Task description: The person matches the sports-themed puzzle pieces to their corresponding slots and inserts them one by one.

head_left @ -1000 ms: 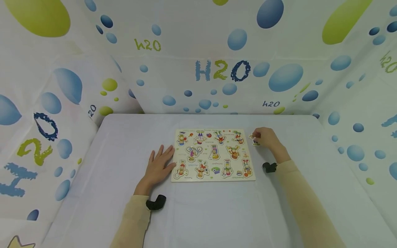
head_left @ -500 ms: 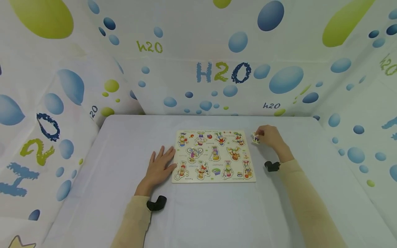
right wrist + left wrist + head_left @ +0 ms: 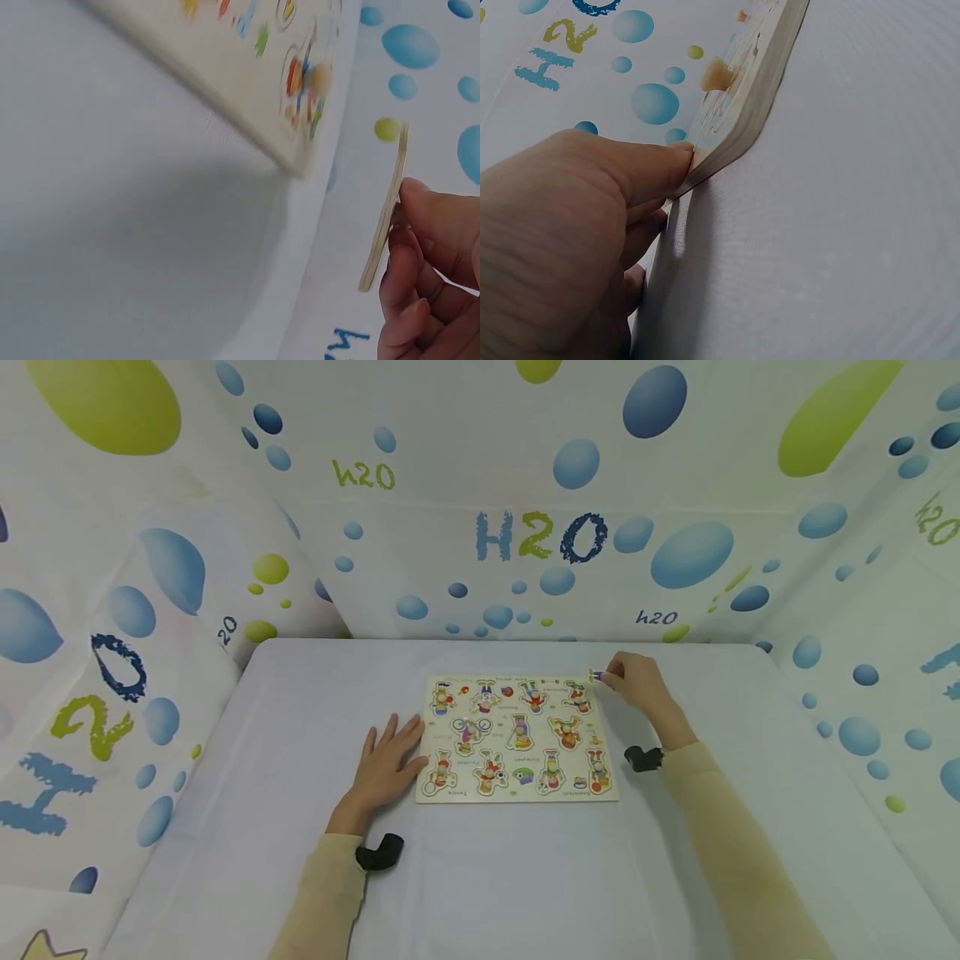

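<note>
A wooden puzzle board [image 3: 517, 739] with cartoon figure pieces lies flat on the white table [image 3: 480, 860]. My left hand [image 3: 386, 760] rests flat on the table, fingers straight, its fingertips against the board's left edge [image 3: 739, 120]. My right hand [image 3: 630, 681] is lifted at the board's far right corner and pinches a thin wooden puzzle piece [image 3: 596, 676] between thumb and fingers. The right wrist view shows that piece [image 3: 386, 210] edge-on, held in the air beside the board's corner [image 3: 296, 105].
Walls of white sheeting printed with blue and green bubbles and "H2O" [image 3: 540, 535] enclose the table on three sides. Black wrist-camera mounts [image 3: 378, 852] sit at both cuffs.
My right hand has lifted the small piece off the table to the right of the board and carried it left and further back, to the board's far right corner. The left hand has stayed put.
</note>
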Available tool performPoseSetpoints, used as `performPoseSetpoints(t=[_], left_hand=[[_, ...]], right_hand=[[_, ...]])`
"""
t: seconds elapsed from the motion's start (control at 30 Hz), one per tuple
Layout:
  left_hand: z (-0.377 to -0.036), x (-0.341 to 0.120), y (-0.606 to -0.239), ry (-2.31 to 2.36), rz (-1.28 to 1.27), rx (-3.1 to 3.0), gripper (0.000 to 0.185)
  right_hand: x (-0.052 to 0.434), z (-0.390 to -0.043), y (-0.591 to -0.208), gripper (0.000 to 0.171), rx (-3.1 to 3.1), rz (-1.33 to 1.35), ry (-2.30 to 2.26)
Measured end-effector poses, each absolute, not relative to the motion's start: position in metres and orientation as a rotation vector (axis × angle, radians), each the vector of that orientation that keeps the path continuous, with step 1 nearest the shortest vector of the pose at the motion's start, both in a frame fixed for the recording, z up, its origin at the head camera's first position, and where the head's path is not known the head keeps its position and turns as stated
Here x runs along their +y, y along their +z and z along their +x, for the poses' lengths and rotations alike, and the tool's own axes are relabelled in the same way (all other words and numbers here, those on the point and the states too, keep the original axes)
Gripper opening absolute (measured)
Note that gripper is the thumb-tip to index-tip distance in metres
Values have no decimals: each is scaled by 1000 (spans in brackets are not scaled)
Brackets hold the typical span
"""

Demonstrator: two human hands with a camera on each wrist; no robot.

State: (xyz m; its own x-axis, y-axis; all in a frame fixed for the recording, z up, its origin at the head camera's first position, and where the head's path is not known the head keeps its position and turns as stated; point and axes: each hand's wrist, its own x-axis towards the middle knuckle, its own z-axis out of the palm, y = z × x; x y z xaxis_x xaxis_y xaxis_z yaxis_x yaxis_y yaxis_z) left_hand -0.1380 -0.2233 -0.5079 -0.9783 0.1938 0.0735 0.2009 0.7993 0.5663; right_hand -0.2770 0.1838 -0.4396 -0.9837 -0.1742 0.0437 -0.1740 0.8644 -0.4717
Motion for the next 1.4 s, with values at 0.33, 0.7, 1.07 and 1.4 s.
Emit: performPoseSetpoints(t=[0.33, 0.7, 1.07, 1.4], left_hand=[[-139, -225, -512, -919, -335, -2963, 63], [-140, -225, -513, -933, -347, -2962, 62], [-139, -226, -513, -926, -335, -2961, 62], [-139, -225, -513, -930, -347, -2950, 62]], right_hand=[[133, -279, -440, 22, 3099, -436, -780], [56, -276, -439, 27, 3041, -458, -784], [12, -272, -449, 30, 3004, -408, -763], [-3, -265, -459, 37, 2995, -342, -703]])
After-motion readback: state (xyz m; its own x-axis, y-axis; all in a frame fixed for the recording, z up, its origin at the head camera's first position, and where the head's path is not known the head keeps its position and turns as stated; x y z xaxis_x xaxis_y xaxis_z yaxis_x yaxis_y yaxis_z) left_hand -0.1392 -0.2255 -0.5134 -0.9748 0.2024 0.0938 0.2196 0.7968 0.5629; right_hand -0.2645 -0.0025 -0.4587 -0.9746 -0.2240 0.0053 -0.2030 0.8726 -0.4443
